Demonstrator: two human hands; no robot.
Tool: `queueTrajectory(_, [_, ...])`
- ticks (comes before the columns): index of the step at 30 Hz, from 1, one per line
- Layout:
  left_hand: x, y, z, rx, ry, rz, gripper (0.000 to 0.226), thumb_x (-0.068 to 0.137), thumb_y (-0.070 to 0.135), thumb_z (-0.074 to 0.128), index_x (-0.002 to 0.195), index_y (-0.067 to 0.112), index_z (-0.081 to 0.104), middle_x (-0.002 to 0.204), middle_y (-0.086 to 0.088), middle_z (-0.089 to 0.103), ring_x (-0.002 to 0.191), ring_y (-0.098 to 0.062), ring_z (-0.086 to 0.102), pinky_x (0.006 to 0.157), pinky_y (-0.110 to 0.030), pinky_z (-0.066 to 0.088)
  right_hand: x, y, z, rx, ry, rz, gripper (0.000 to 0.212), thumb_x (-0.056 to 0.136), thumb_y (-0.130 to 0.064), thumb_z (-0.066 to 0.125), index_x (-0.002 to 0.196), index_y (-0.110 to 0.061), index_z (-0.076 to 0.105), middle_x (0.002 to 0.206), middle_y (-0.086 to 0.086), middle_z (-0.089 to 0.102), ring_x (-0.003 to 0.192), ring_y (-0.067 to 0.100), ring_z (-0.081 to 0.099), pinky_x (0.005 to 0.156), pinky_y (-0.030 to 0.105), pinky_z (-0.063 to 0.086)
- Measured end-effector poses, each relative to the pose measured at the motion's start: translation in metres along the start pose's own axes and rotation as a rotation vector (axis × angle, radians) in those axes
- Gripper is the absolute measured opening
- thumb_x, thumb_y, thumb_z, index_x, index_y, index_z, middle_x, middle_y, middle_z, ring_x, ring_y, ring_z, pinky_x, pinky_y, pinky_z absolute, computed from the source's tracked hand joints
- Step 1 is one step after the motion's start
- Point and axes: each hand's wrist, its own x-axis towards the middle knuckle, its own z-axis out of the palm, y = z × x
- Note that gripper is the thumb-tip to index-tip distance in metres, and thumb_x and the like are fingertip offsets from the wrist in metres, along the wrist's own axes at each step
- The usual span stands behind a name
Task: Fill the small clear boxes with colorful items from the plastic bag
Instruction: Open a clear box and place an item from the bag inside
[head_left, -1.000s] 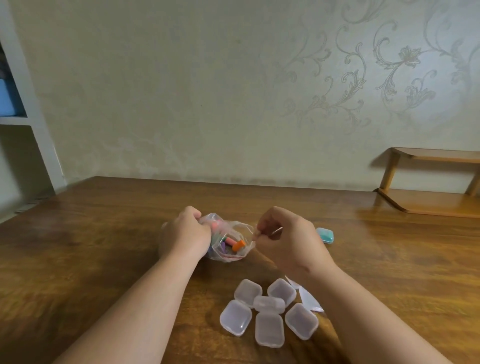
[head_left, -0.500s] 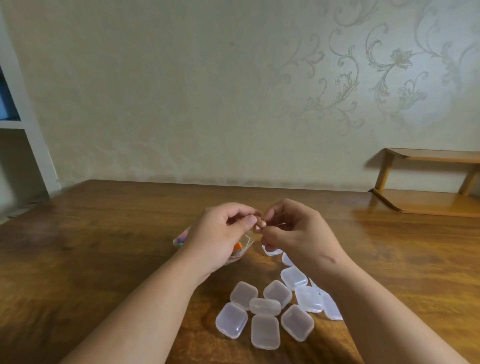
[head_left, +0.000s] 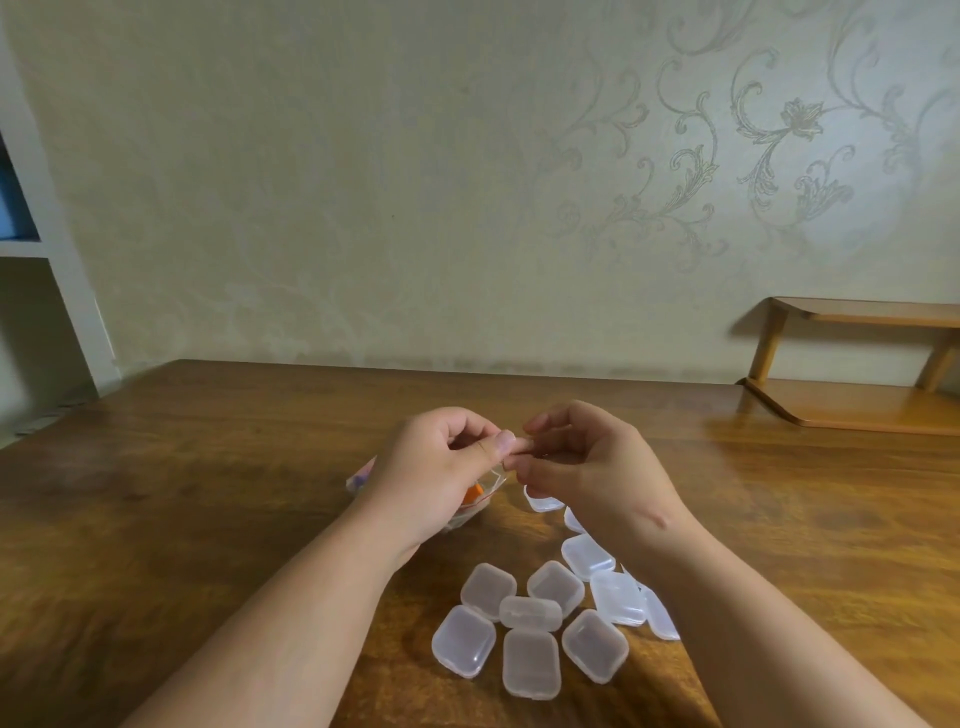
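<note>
The clear plastic bag of colourful items (head_left: 485, 488) is pinched at its top by the left hand (head_left: 441, 467). The right hand (head_left: 592, 467) is curled against those fingertips, and its grip cannot be told. Small clear plastic boxes (head_left: 530, 629) are clustered nearer on the brown wooden table (head_left: 208, 493), which is backed by a cream patterned wall (head_left: 467, 182).

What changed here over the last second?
The left hand let go of the body of the plastic bag, rose and met the right hand fingertip to fingertip above it, apparently pinching the bag's top edge; whether the right hand pinches it too is unclear. Over the last half second the hands barely moved. The bag and the clear boxes stayed on the table.
</note>
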Motion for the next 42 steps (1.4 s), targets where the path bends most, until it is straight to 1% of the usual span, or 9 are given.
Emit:
queueTrajectory(6, [0.0,0.0,0.0,0.037,0.0,0.028,0.009,0.092,0.038,0.064,0.094,0.032,0.07,0.094,0.015,0.068,0.093,-0.009,0.065,0.071,-0.022,0.048,0.002,0.004,-0.002,0.035,-0.02,-0.008,0.016,0.082,-0.017,0.076,0.098,-0.018,0.071,0.082,-0.002,0.076,0.075,0.013,0.072,0.073,0.029,0.061])
queueTrajectory(10, [-0.002,0.003,-0.004,0.257,0.03,0.189,0.003,0.093,0.034,0.064,0.093,0.032,0.066,0.092,0.021,0.06,0.087,-0.006,0.061,0.07,-0.017,0.049,0.005,0.008,-0.004,0.023,0.086,0.025,0.013,0.083,-0.02,0.075,0.095,-0.017,0.071,0.077,-0.005,0.076,0.072,0.011,0.072,0.07,0.027,0.061])
queueTrajectory(14, [-0.007,0.008,-0.012,0.563,-0.298,0.329,0.005,0.091,0.033,0.066,0.09,0.038,0.068,0.088,0.023,0.056,0.083,0.0,0.055,0.074,-0.018,0.044,0.008,0.014,-0.005,-0.028,0.139,0.032,0.008,0.084,-0.022,0.076,0.09,-0.021,0.07,0.076,-0.006,0.075,0.069,0.012,0.071,0.074,0.04,0.061])
queueTrajectory(18, [-0.008,0.008,-0.014,0.68,-0.63,0.161,0.023,0.093,0.032,0.063,0.115,0.038,0.069,0.101,0.028,0.055,0.101,0.001,0.054,0.084,-0.017,0.044,0.008,0.015,-0.005,-0.048,0.15,0.021,0.007,0.085,-0.023,0.075,0.089,-0.022,0.069,0.074,-0.008,0.075,0.063,0.008,0.069,0.072,0.04,0.061])
queueTrajectory(21, [-0.009,0.009,-0.015,0.699,-0.735,0.085,0.022,0.095,0.031,0.061,0.115,0.036,0.069,0.111,0.023,0.059,0.103,0.0,0.055,0.086,-0.018,0.046,0.008,0.014,-0.005,-0.052,0.15,0.02,0.007,0.085,-0.024,0.075,0.089,-0.023,0.069,0.073,-0.009,0.075,0.066,0.009,0.07,0.072,0.038,0.062])
queueTrajectory(26, [-0.01,0.006,-0.019,0.554,-0.572,0.126,0.012,0.094,0.031,0.063,0.097,0.04,0.055,0.102,0.019,0.059,0.096,-0.001,0.057,0.086,-0.03,0.053,0.009,0.014,-0.008,-0.041,0.193,0.019,0.007,0.085,-0.023,0.076,0.086,-0.022,0.069,0.071,-0.009,0.074,0.07,0.017,0.071,0.071,0.038,0.06])
queueTrajectory(33, [-0.008,0.002,-0.014,0.086,-0.207,0.133,0.028,0.097,0.017,0.059,0.105,0.043,0.061,0.104,0.017,0.062,0.1,-0.008,0.061,0.086,-0.035,0.058,0.009,0.013,-0.01,-0.094,0.187,0.017,0.006,0.086,-0.025,0.074,0.087,-0.025,0.067,0.07,-0.008,0.072,0.068,0.009,0.069,0.067,0.027,0.06])
queueTrajectory(38, [-0.006,-0.001,-0.012,-0.005,-0.176,0.116,0.017,0.09,0.022,0.069,0.095,0.036,0.061,0.102,0.017,0.066,0.098,-0.01,0.064,0.083,-0.034,0.059,0.01,0.015,-0.009,-0.063,0.169,0.026,0.007,0.085,-0.027,0.074,0.089,-0.026,0.068,0.067,-0.013,0.072,0.064,0.006,0.069,0.065,0.025,0.06])
queueTrajectory(42, [-0.004,-0.003,-0.008,-0.011,-0.171,0.099,0.034,0.085,0.013,0.075,0.093,0.041,0.056,0.117,0.018,0.064,0.11,-0.006,0.062,0.086,-0.032,0.058,0.01,0.014,-0.009,-0.011,0.146,0.063,0.014,0.085,-0.027,0.074,0.097,-0.026,0.067,0.07,-0.011,0.073,0.065,0.007,0.07,0.063,0.023,0.06])
